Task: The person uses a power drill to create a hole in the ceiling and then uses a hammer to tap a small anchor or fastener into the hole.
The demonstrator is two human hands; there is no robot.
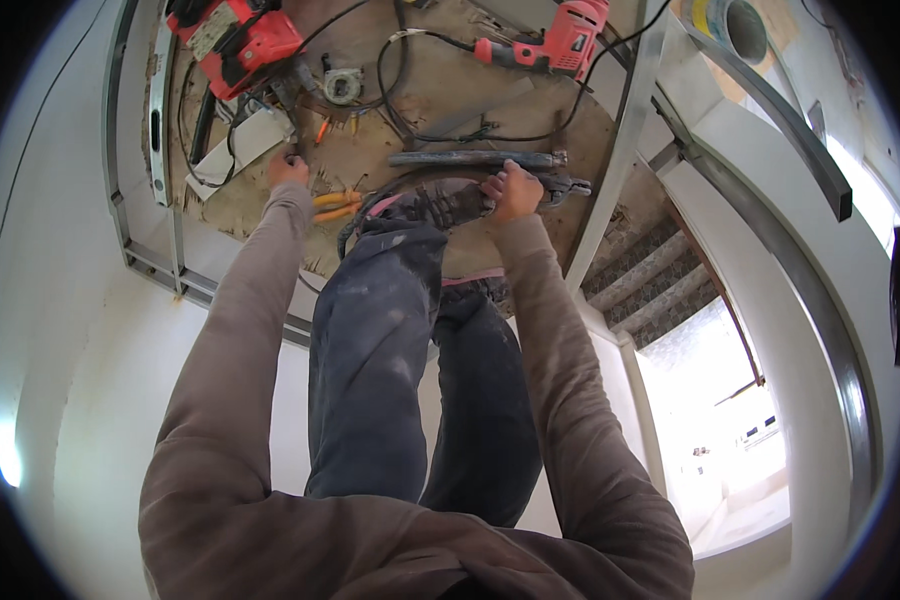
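My left hand [288,170] is curled near the corner of a white flat piece [240,150], among cables and small tools; what its fingers grip is hidden. My right hand [515,191] is closed above my dark shoe [456,203], and I cannot make out what it pinches. Just right of it lies a metal plier-like tool [570,188]. Beyond that hand a blue-grey bar [480,158] lies crosswise. Yellow-orange-handled pliers [337,206] rest between my left hand and my shoe.
A red power tool [240,42] stands at the far left, a red corded drill [562,42] at the far right. Between them lie a tape measure [343,86] and black cable [378,104]. A level [158,125] leans left. Metal framing [620,170] edges the worn board; steps [650,275] drop away right.
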